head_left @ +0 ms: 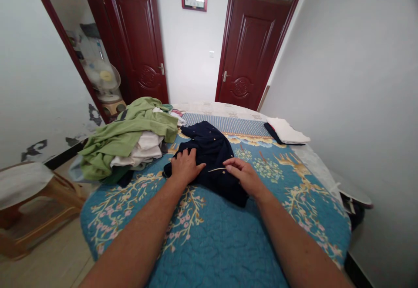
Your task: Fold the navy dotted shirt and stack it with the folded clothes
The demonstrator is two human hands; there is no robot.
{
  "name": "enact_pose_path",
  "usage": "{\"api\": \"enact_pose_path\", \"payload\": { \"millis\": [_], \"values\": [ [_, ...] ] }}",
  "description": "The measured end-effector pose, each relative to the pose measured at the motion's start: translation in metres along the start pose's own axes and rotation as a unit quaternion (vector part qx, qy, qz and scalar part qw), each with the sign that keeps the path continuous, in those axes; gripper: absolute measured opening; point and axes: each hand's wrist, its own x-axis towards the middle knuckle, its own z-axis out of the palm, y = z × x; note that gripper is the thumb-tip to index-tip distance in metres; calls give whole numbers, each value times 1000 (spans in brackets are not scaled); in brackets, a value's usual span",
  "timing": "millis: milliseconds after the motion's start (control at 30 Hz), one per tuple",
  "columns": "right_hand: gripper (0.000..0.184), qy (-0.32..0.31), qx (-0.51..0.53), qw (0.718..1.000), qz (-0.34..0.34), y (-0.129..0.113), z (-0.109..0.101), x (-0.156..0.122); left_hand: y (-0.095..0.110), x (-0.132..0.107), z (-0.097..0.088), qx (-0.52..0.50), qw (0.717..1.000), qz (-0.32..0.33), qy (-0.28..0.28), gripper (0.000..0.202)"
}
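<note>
A dark navy garment [215, 149] with small pale motifs lies crumpled in the middle of the quilted table cover; its exact kind is hard to tell. On its left part rests my left hand [185, 166], palm down, fingers stretched out and the thumb apart. My right hand [243, 175] is at the garment's right side, thumb and forefinger pinched together. A thin pale cord [216, 169] runs across the dark cloth to those fingertips, its end hidden there.
A heap of clothes [130, 140], green and white, sits at the table's left edge. At the far right lies a folded stack [289, 131], white over dark. The blue floral quilted cover [222, 240] spreads over the table. A stool [32, 192] stands left.
</note>
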Motion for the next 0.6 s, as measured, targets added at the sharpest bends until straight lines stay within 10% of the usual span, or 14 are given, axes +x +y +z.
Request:
{"api": "enact_pose_path", "payload": {
  "millis": [167, 300, 467, 600],
  "values": [
    [45, 166, -48, 985, 18, 34, -34, 31, -8, 4, -4, 14, 1000, -18, -13, 53],
    [55, 129, -193, 973, 4, 42, -27, 58, -13, 8, -3, -2, 1000, 3, -29, 37],
    [58, 85, -442, 891, 56, 31, 1, 107, -16, 8, -2, -15, 999, 12, -37, 39],
    [40, 114, -449, 877, 127, 28, 4, 142, -18, 9, -3, -32, 999, 11, -37, 40]
  ]
}}
